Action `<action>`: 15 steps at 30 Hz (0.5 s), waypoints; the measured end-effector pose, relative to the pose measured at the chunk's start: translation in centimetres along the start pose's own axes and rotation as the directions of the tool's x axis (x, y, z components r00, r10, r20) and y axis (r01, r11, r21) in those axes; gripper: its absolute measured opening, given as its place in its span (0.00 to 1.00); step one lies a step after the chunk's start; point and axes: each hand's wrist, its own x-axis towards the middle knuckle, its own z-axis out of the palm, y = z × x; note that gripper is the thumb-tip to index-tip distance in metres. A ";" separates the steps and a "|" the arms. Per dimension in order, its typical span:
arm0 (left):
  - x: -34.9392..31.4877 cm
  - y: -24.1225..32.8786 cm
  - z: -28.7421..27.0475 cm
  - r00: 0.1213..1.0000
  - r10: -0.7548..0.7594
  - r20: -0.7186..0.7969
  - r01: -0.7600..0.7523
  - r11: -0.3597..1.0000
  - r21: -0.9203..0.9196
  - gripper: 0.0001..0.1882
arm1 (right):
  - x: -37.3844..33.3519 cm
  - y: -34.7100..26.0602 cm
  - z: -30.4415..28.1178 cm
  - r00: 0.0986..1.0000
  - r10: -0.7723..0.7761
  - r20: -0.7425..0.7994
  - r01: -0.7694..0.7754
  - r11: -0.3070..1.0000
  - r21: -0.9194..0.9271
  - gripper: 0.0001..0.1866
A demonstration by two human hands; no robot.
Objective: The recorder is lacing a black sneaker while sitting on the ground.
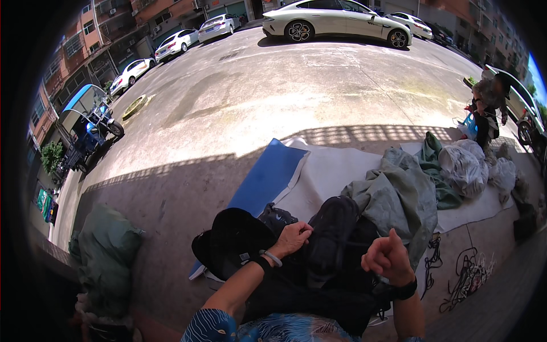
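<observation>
My left hand [293, 238] is closed in a pinch beside a long, dark, rounded fabric item [331, 233] in front of me. Whatever its fingertips hold is too small to make out. To the right of that dark item, my right hand [390, 257] is raised, one finger pointing up and the others curled; anything inside them is hidden. A black, hat-like piece [236, 236] with a small pale tag lies by my left wrist. Behind my left hand sits a crumpled black plastic bag [276, 216]. More black cloth covers the area below my hands.
A white sheet [330, 165] with a blue panel [268, 171] lies on the ground. Grey-green cloth [399, 191], clear plastic bags [464, 165] and black cords [464, 279] are at right. A green sack [108, 256] stands left. Another person [490, 102] is far right.
</observation>
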 end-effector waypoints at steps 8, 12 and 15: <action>0.0 0.1 0.0 1.000 -0.003 -0.006 0.003 1.000 -0.002 0.09 | -0.3 -0.9 1.7 0.995 -0.006 -0.104 -0.012 0.984 -0.179 0.07; 0.0 0.1 0.0 1.000 -0.010 -0.001 0.010 1.000 -0.004 0.09 | -0.5 -0.8 1.7 0.995 0.030 -0.095 -0.048 0.978 -0.202 0.08; 0.0 0.0 0.0 1.000 -0.012 0.000 0.012 1.000 -0.010 0.09 | -0.4 -0.7 1.7 0.996 0.029 -0.082 -0.044 0.982 -0.186 0.08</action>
